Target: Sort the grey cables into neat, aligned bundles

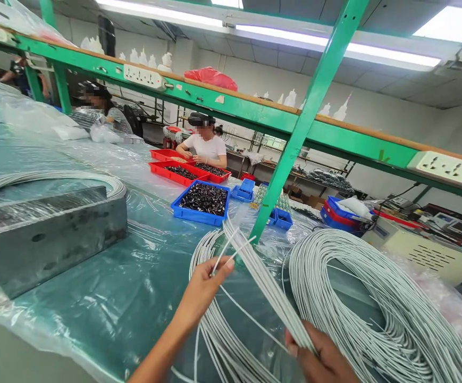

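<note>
Head view, clock read from frame centre. Cable bundle at 5 o'clock: pale grey, roughly straight, slanting from the right hand up toward 12. Right fingers are closed round its near end, also 5 o'clock. Left hand, between 6 and 7, has thumb and fingers pinched on loose strands; looks like two, but the thin ends are hard to separate. Their tips cross near the bundle's far end. Another single strand slants between the hands, below the bundle.

Next out: loose coil at 6, running under the left hand; bigger coil at 4, lying beside the bundle. All on a table covered in clear plastic sheet.

Just off centre toward 8: blue tray full of small black parts. Red trays at 10, also with parts. Metal channel between 8 and 9, third coil behind it at 9. Beige box with vent slots, between 3 and 4.

Green post slants down from between 1 and 2, crossing a green beam. Socket strip on the beam at 3. Person in a white shirt at 11, hands at the red trays.
</note>
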### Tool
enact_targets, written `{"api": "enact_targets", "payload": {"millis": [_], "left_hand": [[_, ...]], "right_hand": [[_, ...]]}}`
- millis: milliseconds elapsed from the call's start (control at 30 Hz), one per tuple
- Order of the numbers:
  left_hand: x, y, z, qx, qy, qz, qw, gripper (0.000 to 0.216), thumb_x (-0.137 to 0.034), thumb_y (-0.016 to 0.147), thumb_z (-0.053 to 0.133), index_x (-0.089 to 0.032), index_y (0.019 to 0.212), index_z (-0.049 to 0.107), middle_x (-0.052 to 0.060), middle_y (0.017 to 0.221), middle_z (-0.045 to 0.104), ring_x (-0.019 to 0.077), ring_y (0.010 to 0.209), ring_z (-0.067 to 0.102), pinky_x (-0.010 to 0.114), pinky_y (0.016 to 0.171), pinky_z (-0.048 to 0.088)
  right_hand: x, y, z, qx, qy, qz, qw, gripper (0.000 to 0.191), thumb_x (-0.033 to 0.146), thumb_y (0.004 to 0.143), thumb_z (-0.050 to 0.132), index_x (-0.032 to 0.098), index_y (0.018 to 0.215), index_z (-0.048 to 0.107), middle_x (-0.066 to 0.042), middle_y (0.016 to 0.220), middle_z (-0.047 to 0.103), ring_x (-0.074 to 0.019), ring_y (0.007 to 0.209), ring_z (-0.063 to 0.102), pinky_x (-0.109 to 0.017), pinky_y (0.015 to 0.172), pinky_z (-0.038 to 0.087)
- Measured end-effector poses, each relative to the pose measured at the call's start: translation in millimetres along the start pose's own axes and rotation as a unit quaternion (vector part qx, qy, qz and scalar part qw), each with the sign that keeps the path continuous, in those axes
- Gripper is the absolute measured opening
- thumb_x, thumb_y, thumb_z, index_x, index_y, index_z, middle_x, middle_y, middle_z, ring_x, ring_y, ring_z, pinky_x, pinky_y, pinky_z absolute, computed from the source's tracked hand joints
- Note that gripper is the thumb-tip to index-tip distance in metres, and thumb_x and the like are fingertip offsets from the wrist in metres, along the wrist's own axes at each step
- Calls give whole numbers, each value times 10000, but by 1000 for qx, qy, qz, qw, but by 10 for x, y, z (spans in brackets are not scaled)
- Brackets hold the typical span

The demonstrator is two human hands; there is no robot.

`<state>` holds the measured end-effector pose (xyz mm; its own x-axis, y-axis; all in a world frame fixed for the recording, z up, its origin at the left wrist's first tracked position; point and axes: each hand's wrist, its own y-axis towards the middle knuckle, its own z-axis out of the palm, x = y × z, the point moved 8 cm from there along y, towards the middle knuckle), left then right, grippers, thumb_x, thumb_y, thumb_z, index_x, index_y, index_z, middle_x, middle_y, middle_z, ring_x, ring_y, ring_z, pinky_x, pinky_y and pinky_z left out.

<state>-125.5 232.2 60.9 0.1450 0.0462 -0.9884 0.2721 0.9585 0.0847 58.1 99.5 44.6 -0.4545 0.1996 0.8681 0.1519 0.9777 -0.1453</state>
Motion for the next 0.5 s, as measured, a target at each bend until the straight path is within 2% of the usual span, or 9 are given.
{"api": "enact_targets", "payload": {"millis": [33, 100, 167, 233, 300, 367, 433, 467, 500], "left_hand": [[66, -65, 24, 16, 35, 0, 999, 344, -486, 690, 622, -145, 645, 603, -71, 468, 375, 55, 452, 297, 177, 466, 236], [211, -214, 139, 90, 112, -26, 989, 359, -471, 707, 598, -142, 565, 614, -42, 475, 439, 78, 484, 347, 199, 505, 253], [340, -372, 280, 170, 182, -62, 967, 408, -471, 747, 535, -147, 522, 637, -46, 420, 374, 88, 449, 313, 224, 483, 212], [385, -475, 400, 205, 193, -75, 957, 439, -478, 774, 492, -154, 536, 668, -62, 407, 277, 86, 422, 254, 240, 468, 171], [394, -524, 539, 230, 127, -91, 961, 479, -511, 786, 462, -159, 523, 653, -77, 399, 196, 78, 390, 177, 252, 449, 133], [401, -551, 691, 258, 22, -125, 958, 489, -531, 797, 439, -167, 520, 612, -90, 351, 182, 74, 351, 129, 261, 431, 108], [379, -555, 800, 268, -71, -147, 949, 456, -521, 799, 449, -179, 521, 567, -97, 308, 196, 69, 320, 121, 261, 416, 103], [360, -550, 830, 262, -110, -151, 947, 435, -512, 796, 463, -183, 523, 548, -100, 301, 204, 66, 313, 125, 256, 411, 106], [338, -543, 844, 252, -135, -150, 946, 424, -508, 791, 475, -185, 522, 535, -101, 301, 208, 62, 310, 129, 251, 407, 108]], "right_hand": [[29, 27, -23, -3, 7, -5, 1000, 211, 414, 718, 486, 205, 727, 510, 48, 579, 370, -103, 507, 321, -228, 498, 286], [86, 85, -14, 15, 19, -25, 999, 208, 412, 721, 500, 204, 724, 497, 51, 596, 361, -104, 530, 316, -224, 507, 278], [112, 120, 22, 38, 16, -41, 998, 171, 369, 713, 512, 201, 726, 486, 51, 614, 365, -105, 553, 322, -221, 523, 278], [107, 123, 46, 51, -2, -44, 998, 143, 342, 723, 500, 202, 744, 486, 48, 621, 373, -111, 562, 347, -223, 535, 293], [155, 99, 52, 51, -29, -75, 995, 130, 330, 752, 471, 204, 758, 503, 16, 688, 443, -138, 631, 433, -236, 581, 350], [258, 52, 68, 56, -53, -136, 988, 110, 299, 760, 470, 205, 754, 526, -55, 918, 525, -191, 854, 507, -273, 718, 410], [332, 10, 84, 59, -62, -181, 980, 80, 269, 744, 497, 203, 755, 541, -92, 1134, 496, -231, 1047, 474, -318, 863, 397], [321, 7, 87, 60, -55, -174, 981, 87, 268, 745, 499, 203, 781, 543, -98, 1128, 511, -233, 1042, 491, -330, 872, 403], [273, 18, 90, 63, -42, -145, 986, 116, 281, 753, 491, 201, 821, 540, -92, 1028, 559, -222, 949, 545, -328, 821, 437]]}}
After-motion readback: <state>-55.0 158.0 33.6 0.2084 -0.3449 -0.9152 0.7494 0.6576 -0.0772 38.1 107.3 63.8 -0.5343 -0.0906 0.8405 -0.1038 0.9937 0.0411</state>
